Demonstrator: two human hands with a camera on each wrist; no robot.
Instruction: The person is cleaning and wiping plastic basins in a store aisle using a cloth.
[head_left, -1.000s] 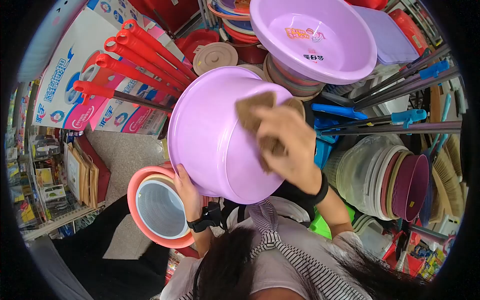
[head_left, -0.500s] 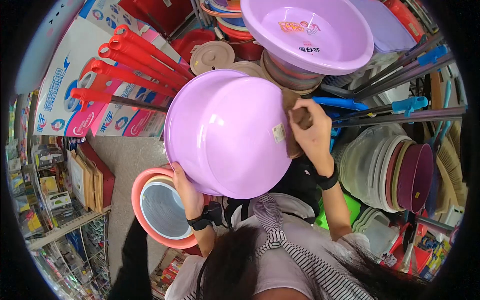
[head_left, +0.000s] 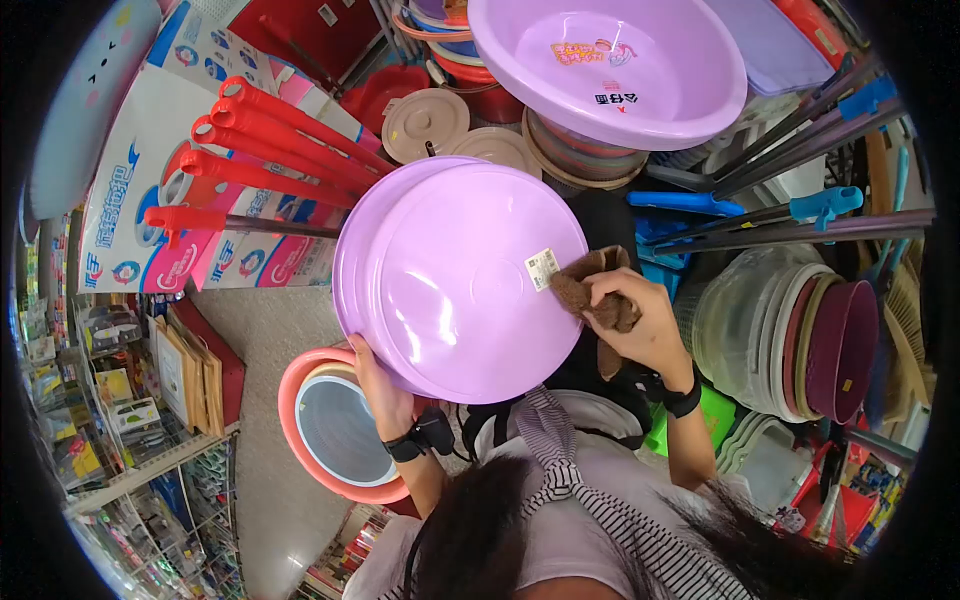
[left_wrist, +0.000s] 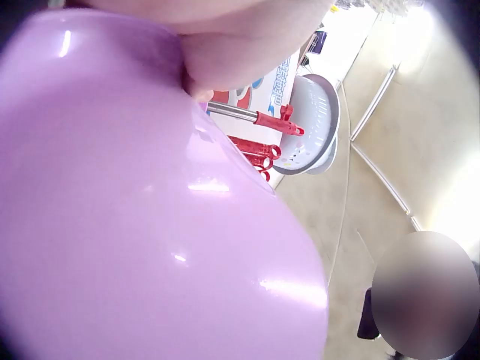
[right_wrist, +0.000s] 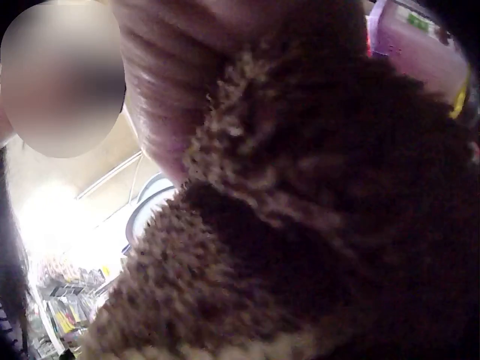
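A glossy purple plastic basin [head_left: 460, 300] is held up before the chest, its flat base turned toward the head camera. My left hand [head_left: 383, 395] grips its rim at the lower left, thumb on the outer side. Bunched in my right hand [head_left: 650, 320] is a fuzzy brown cloth [head_left: 572, 288], touching the basin's right edge beside a white price sticker [head_left: 542, 270]. The same cloth [right_wrist: 285, 225] fills most of the right wrist view. In the left wrist view, the basin's smooth side [left_wrist: 165, 247] takes up the left half.
Behind the basin stands a larger purple basin [head_left: 600, 80] on a stack. Red-handled mops [head_left: 270, 140] lean by a printed box [head_left: 130, 215] at left. A pink bucket [head_left: 300, 440] sits below my left hand. Stacked baskets [head_left: 770, 340] and long poles [head_left: 790, 230] crowd the right.
The basin has turned so its base and sticker face the camera. My right hand has moved the cloth from the basin's side to its right edge. The left hand keeps its grip.
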